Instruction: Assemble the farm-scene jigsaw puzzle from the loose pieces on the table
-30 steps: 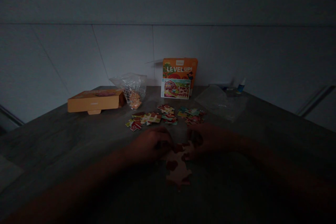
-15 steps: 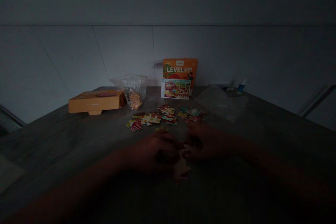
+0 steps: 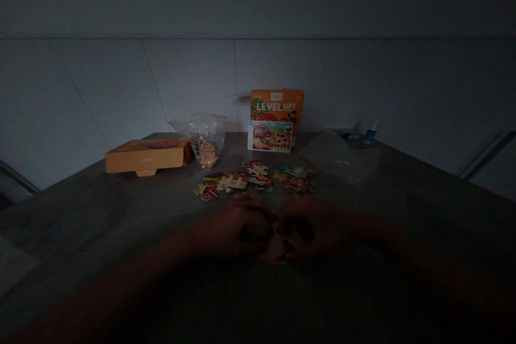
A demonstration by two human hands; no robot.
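Note:
In dim light my left hand (image 3: 242, 228) and my right hand (image 3: 304, 228) meet low over the dark table, both with curled fingers. Pale pinkish jigsaw puzzle pieces (image 3: 275, 250) show between and just below them, and both hands are closed on these. How the pieces fit together is too dark to make out. Beyond my left hand lies a loose pile of jigsaw pieces (image 3: 231, 181) in red, yellow and green. Another pile of pieces (image 3: 298, 178) lies past my right hand.
A farm picture card (image 3: 270, 136) leans against an orange "LEVEL UP!" box (image 3: 276, 102) by the wall. Leftward are an open orange box (image 3: 145, 158) and a clear bag of pieces (image 3: 207, 142). To the right lie an empty-looking plastic bag (image 3: 342, 158) and a small blue-white bottle (image 3: 371, 133).
My right hand has come slightly down and left, closer to my left hand. The puzzle pieces between them have shifted slightly up and are more covered.

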